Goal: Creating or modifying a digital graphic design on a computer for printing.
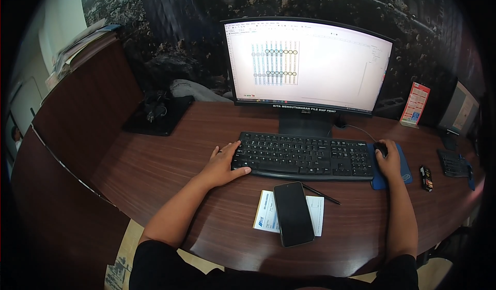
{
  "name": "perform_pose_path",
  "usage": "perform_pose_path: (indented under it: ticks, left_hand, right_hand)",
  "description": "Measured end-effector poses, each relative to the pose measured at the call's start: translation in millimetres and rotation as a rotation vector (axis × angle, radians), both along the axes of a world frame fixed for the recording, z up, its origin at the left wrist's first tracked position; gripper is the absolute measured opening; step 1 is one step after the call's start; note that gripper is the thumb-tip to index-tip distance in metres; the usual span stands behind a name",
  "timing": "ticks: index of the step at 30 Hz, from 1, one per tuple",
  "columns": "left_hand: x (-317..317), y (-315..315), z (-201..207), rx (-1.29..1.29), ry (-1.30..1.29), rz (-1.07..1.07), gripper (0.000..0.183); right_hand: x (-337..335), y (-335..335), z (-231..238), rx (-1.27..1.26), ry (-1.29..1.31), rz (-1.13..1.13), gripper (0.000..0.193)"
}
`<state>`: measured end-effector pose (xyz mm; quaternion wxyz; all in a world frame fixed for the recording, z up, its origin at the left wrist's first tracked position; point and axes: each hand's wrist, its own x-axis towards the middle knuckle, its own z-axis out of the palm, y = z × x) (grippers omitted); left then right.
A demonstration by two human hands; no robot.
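Observation:
My left hand (pixel 226 166) rests at the left end of a black keyboard (pixel 305 158), fingers apart along its edge and thumb near the lower corner. My right hand (pixel 389 161) is wrapped over a dark computer mouse (pixel 381 148) on a blue mouse pad (pixel 380 181). Behind the keyboard stands a curved monitor (pixel 330 68). Its screen shows a drawing of rows of small round designs and thin vertical strips on a white page.
A black phone (pixel 294 215) lies on a printed paper pad (pixel 264 212), beside a black pen (pixel 321 194). A small dark box (pixel 425 178) and a second keyboard (pixel 454 163) lie to the right. A red-and-white card stand (pixel 415 104) stands behind. Papers (pixel 82 52) top the left partition.

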<state>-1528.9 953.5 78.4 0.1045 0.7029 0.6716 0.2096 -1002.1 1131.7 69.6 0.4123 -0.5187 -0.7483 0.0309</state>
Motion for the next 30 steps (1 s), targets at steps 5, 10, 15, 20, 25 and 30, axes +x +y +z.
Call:
perform_pose_path:
  ticks: [5, 10, 15, 20, 25, 30]
  left_hand:
    - [25.3, -9.8, 26.0, 0.191, 0.065, -0.068, 0.081]
    - [52.6, -18.4, 36.2, 0.118, 0.102, -0.039, 0.053]
    - [45.5, -14.9, 15.3, 0.165, 0.208, -0.061, 0.05]
    - [43.0, -11.0, 10.9, 0.281, 0.296, -0.105, 0.057]
    - [36.3, -12.1, 17.0, 0.155, 0.321, 0.126, 0.101]
    - [29.9, -8.7, 18.1, -0.084, 0.12, 0.175, 0.11]
  right_hand:
    - [2.3, 1.2, -2.8, 0.026, -0.015, -0.048, 0.034]
    - [2.6, 0.9, -2.0, 0.009, -0.022, -0.068, 0.032]
    - [0.5, 2.1, -1.4, 0.028, -0.017, -0.052, 0.031]
    - [1.9, 1.6, 0.1, 0.034, 0.014, -0.101, 0.03]
    - [3.8, 1.3, -2.2, 0.005, -0.019, -0.076, 0.03]
    - [3.7, 1.8, -4.0, 0.026, -0.024, -0.054, 0.03]
